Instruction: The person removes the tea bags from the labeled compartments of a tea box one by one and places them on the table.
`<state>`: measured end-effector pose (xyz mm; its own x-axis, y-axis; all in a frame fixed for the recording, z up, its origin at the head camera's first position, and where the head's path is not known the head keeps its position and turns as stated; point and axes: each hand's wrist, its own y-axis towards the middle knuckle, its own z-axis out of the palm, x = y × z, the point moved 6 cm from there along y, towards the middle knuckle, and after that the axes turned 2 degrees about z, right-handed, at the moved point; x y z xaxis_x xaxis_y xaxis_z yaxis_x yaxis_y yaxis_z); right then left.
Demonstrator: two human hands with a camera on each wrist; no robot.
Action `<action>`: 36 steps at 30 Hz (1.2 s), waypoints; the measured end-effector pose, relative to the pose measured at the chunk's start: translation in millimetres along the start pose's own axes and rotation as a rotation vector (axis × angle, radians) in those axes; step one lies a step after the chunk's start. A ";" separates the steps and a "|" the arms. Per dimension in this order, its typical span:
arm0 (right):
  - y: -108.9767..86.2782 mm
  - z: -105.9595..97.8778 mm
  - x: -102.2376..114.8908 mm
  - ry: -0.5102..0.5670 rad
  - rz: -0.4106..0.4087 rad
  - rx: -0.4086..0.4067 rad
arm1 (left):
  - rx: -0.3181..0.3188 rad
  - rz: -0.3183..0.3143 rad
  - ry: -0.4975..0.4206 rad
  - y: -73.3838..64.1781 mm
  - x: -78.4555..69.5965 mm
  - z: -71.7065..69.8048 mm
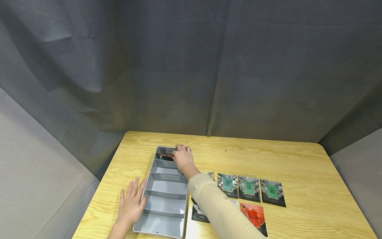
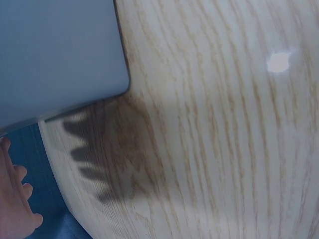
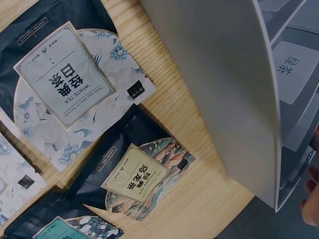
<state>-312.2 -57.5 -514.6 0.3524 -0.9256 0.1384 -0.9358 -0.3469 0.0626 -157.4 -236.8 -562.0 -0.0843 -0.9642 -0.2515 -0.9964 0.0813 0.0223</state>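
A long grey organizer box (image 1: pixel 185 212) with several compartments stands on the table. My right hand (image 1: pixel 182 157) reaches over its far end, fingers bent at the rim of the farthest compartment. There it pinches a dark packet with a red band (image 1: pixel 165 155), which lies low in that compartment; the fingers partly cover it. In the right wrist view only a bit of the right hand (image 3: pixel 311 199) shows at the edge. My left hand (image 1: pixel 131 203) lies with spread fingers by the box's left side, its fingertips and thumb at the wall.
Right of the box lie several tea packets: a white tea packet (image 3: pixel 65 84), an oolong packet (image 3: pixel 144 172), green-labelled ones (image 1: pixel 249 188) and a red one (image 1: pixel 253 217). My right sleeve (image 1: pixel 221 205) covers part of them. A grey curtain (image 1: pixel 238 83) hangs behind the wooden table (image 1: pixel 313 186).
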 end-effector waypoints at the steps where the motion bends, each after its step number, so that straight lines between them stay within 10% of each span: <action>1: -0.1 -0.1 0.7 0.001 -0.003 0.001 | 0.000 0.001 0.000 0.0 0.0 0.0; 10: -2.6 -0.5 3.8 -0.013 -0.037 -0.015 | -0.008 0.009 0.011 -0.5 0.0 0.3; 36: -28.3 -29.1 -12.4 -0.016 -0.339 -0.467 | -0.009 0.013 0.009 2.5 4.7 0.6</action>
<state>-289.8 -31.8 -489.3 0.6285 -0.7776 0.0198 -0.6656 -0.5245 0.5309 -160.3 -241.0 -563.7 -0.0972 -0.9653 -0.2424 -0.9952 0.0916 0.0345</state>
